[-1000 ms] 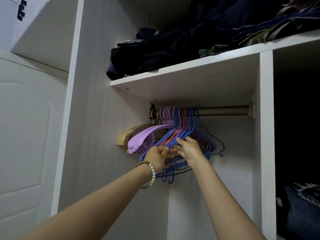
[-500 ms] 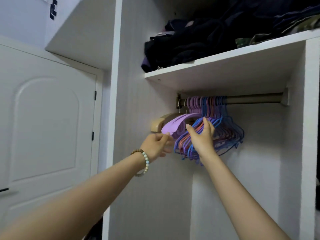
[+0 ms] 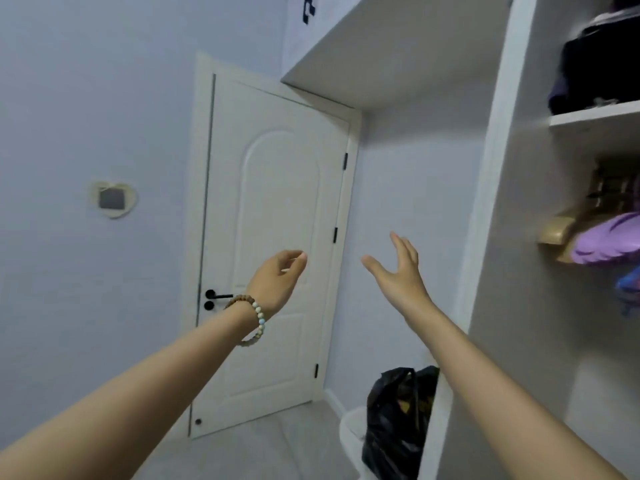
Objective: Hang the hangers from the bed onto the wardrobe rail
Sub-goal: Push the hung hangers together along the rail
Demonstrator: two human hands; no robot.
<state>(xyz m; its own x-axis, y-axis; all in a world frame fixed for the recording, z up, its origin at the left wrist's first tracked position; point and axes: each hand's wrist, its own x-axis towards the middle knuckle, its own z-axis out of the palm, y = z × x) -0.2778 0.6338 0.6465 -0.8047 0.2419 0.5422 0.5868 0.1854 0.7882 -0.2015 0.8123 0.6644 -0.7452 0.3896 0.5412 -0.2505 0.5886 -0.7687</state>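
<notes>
The bunch of purple, blue and beige plastic hangers (image 3: 604, 245) hangs inside the white wardrobe (image 3: 498, 168), at the view's far right edge. Both hands, on it half a second ago, have let go and swung toward the white panelled door (image 3: 277, 188), so this batch looks hung. The right hand (image 3: 398, 275) is spread wide and the left hand (image 3: 277, 278) is loosely curled; both are empty.

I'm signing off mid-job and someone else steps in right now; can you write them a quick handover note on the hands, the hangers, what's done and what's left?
Left hand: empty, fingers loosely curled, raised before the white door.
Right hand: empty, fingers straight and spread, raised too.
Hangers: purple hangers, a beige hanger and blue hangers hang inside the wardrobe at the right edge.
Done: those are hung.
Left: the bed is out of view, so I cannot tell whether more hangers wait there; check it.
</notes>
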